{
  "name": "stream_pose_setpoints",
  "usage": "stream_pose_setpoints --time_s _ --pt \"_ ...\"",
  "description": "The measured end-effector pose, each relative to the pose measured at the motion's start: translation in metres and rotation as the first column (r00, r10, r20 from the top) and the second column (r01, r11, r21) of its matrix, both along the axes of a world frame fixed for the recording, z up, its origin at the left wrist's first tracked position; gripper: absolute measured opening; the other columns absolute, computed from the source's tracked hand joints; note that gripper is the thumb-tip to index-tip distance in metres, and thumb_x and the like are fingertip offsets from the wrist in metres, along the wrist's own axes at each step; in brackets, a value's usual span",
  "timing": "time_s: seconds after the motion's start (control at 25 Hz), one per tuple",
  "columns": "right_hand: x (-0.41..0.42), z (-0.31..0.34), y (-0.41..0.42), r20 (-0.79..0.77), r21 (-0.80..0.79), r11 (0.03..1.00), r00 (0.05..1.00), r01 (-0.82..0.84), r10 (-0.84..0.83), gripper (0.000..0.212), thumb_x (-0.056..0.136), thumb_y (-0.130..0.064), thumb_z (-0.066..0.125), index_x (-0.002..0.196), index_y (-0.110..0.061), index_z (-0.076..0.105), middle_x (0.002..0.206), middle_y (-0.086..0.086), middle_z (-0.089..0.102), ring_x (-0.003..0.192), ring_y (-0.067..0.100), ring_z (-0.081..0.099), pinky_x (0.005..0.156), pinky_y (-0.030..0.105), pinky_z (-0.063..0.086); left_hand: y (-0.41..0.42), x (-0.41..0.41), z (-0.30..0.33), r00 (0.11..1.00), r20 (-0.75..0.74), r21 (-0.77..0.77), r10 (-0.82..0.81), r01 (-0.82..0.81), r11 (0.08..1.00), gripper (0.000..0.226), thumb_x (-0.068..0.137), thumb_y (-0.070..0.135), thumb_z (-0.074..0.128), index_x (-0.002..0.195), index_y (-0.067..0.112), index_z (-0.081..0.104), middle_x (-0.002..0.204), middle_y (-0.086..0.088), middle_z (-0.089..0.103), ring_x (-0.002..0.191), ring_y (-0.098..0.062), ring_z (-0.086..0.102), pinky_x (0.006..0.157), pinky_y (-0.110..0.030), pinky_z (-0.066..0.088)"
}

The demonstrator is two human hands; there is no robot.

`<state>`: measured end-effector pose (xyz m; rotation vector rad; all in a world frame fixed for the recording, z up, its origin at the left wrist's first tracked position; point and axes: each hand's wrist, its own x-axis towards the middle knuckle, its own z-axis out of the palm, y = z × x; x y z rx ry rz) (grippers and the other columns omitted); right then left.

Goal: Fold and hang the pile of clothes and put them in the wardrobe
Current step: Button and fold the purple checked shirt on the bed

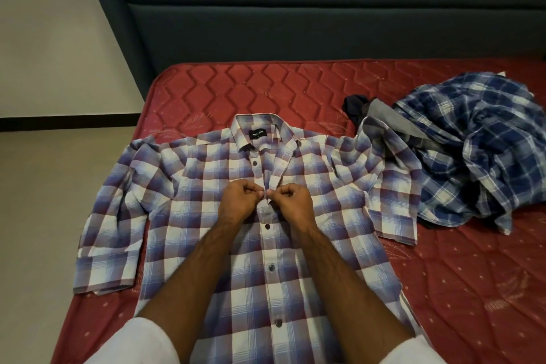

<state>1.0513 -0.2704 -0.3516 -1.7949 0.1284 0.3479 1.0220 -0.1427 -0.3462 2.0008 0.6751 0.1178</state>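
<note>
On the bed (443,289), a checked shirt (206,216) lies flat, front up. Left hand (237,199) and right hand (292,201) meet at its placket, fingers (260,193) curled, pinching the cloth. Beside it lies a clothes pile (472,151).

Both hands, left (240,199) & right (292,201), pinch plaid shirt (206,245) placket on red mattress (458,275).

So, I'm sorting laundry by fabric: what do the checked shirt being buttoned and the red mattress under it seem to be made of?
The checked shirt looks like thin woven fabric, perhaps cotton or a blend: matte, with soft creases at the sleeves; its buttons look like dark glossy plastic. The red mattress has a quilted cover with a slight sheen, probably synthetic; stitched zigzag ridges show.
</note>
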Motion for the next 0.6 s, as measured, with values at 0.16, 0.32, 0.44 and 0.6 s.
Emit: stream_pose_setpoints --time_s 0.16,0.32,0.44,0.6 --pt "0.0004 0.0001 0.0064 0.024 -0.042 0.999 1.0 -0.019 0.021 0.012 0.092 -0.017 0.074 0.101 -0.008 0.074 0.093 0.004 0.075 0.085 0.018 0.072 0.076 0.029 0.061 0.0066 -0.0016 -0.0005 0.999 0.019 -0.15 0.029 -0.026 0.988 0.007 0.092 0.01 0.072 0.094 0.015 0.076 0.09 0.003 0.073 0.089 -0.011 0.068 0.089 -0.032 0.058" --pt "-0.0004 -0.0005 0.0111 0.021 -0.051 0.999 1.0 -0.019 0.02 0.01 0.093 -0.013 0.072 0.101 -0.007 0.074 0.093 0.003 0.074 0.088 0.017 0.07 0.08 0.028 0.059 0.006 -0.0014 -0.0024 0.999 0.014 -0.173 0.049 -0.045 0.984 0.007 0.091 0.01 0.072 0.093 0.015 0.076 0.09 0.004 0.073 0.089 -0.012 0.069 0.088 -0.032 0.058" --pt "-0.0001 -0.0023 0.0108 0.011 -0.029 1.0 1.0 -0.01 0.01 0.012 0.094 -0.014 0.071 0.103 -0.007 0.075 0.096 0.004 0.075 0.089 0.017 0.071 0.083 0.032 0.061 0.0038 -0.0004 -0.0034 0.998 0.014 -0.13 0.056 -0.053 0.99 0.007 0.091 0.01 0.073 0.097 0.012 0.076 0.087 0.005 0.071 0.084 -0.007 0.066 0.08 -0.024 0.055" --pt "0.0003 -0.0023 0.009 0.023 -0.048 0.998 0.998 -0.051 0.052 0.016 0.095 -0.017 0.07 0.108 -0.008 0.075 0.099 0.005 0.075 0.09 0.019 0.071 0.081 0.03 0.06 0.0054 0.0 -0.0037 0.999 0.003 -0.159 0.041 -0.04 0.986 0.006 0.091 0.008 0.072 0.095 0.013 0.075 0.091 0.002 0.072 0.087 -0.011 0.067 0.083 -0.028 0.057"
